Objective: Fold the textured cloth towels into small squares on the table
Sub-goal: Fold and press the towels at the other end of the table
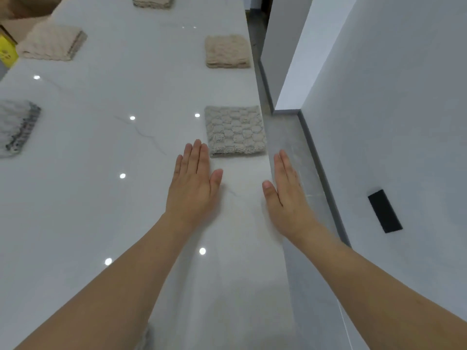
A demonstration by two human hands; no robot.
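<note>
A grey textured towel (235,130), folded into a small square, lies near the right edge of the white table (113,210). My left hand (193,188) hovers flat with straight fingers just in front of it, fingertips near its front left corner. My right hand (286,195) is flat too, held past the table's right edge, over the floor. Both hands hold nothing. Further back lie a folded beige towel (227,51), a cream one (53,41) at the left, another beige one (153,1) at the far end, and a grey-white one (17,127) at the left edge.
A grey tiled floor (290,137) runs between the table and a white wall (391,97) on the right. A black rectangle (384,211) sits on that wall. A yellow object (6,53) and a cardboard box (15,24) stand at the far left.
</note>
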